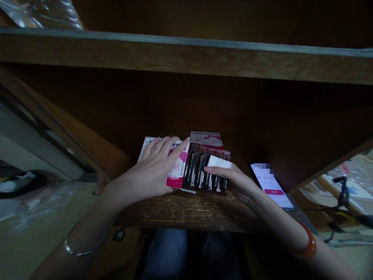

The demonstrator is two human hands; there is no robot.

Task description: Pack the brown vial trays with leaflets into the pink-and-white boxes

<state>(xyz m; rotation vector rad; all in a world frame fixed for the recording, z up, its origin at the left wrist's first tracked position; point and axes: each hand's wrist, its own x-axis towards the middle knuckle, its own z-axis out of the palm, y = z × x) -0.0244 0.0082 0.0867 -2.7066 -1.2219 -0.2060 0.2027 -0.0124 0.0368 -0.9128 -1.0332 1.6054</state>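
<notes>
A dark wooden desk shelf [189, 210] fills the lower middle of the view, under a long wooden board [186, 54]. At its front edge lies a white and pink cardboard medicine box [176, 173], its end flap open. Out of the box, to its right, sticks a brown plastic tray of dark glass ampoules [198, 171]. The left hand [151, 173] rests flat on the box, fingers spread and straight. The right hand [233, 181] grips the tray's right end, thumb across the top. It seems also to pinch a folded white paper leaflet [219, 161], though the dim light makes this uncertain. Just right of that hand lies a lit smartphone [272, 186].
</notes>
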